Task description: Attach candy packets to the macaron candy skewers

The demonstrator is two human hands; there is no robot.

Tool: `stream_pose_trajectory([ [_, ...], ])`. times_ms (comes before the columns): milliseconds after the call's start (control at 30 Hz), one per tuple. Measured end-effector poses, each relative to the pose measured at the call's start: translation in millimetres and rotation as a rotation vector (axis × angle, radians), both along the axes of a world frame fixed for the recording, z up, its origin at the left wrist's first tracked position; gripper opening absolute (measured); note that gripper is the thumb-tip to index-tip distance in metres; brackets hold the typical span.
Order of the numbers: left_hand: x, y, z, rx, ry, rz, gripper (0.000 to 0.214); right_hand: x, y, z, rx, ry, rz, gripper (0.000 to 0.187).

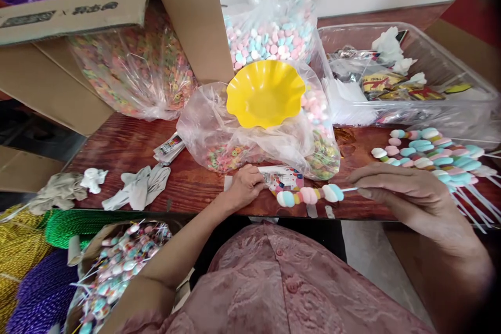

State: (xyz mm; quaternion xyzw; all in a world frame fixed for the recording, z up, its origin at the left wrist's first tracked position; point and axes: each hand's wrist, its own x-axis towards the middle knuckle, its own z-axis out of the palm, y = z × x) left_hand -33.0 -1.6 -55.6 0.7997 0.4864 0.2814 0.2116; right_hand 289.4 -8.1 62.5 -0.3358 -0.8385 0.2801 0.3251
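My right hand (415,201) pinches the white stick of a candy skewer (309,195), which lies nearly level above the table's front edge. Pink, blue and white marshmallows alternate on it with small yellow and reddish candies. At the skewer's left end, my left hand (246,188) is closed, its fingers curled at the edge of some printed plastic bags (284,176); what they pinch is hidden. Beyond the right hand, several finished marshmallow skewers (434,154) lie in a pile with their sticks pointing right.
A yellow wavy bowl (266,94) sits on open candy bags (211,125). Behind is a large marshmallow bag (270,36); left, a cardboard box (199,21) with bagged candy rings. A clear bin (438,99) stands right. Gloves (136,188) lie left, above a container of wrapped skewers (125,261).
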Motion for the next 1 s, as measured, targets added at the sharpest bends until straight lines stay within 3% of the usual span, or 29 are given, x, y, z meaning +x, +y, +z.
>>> stream_pose_trajectory([
  [133,4.3,-4.0,1.2,-0.055,0.109,-0.037,0.016,21.6,-15.0,-19.0,-0.08,0.06,-0.239,0.022],
  [200,3.9,-1.7,7.4,-0.092,0.1,-0.046,0.015,27.4,-20.7,-33.4,-0.134,0.079,-0.264,0.021],
  [333,2.1,6.7,16.3,-0.218,-0.057,-0.038,0.012,12.3,-27.6,-59.1,-0.197,0.088,-0.063,0.017],
  [500,-1.0,16.0,25.5,-0.58,-0.431,0.085,0.009,-40.8,-23.7,-72.2,-0.189,0.105,0.147,0.015],
  [700,-1.4,12.1,44.2,-0.692,-0.581,0.192,0.016,-79.3,-3.5,-74.7,-0.054,0.072,0.164,0.018],
  [1000,-5.5,13.6,45.3,-0.712,-0.643,0.18,0.013,-95.0,4.7,-87.4,-0.083,0.116,0.157,0.017],
])
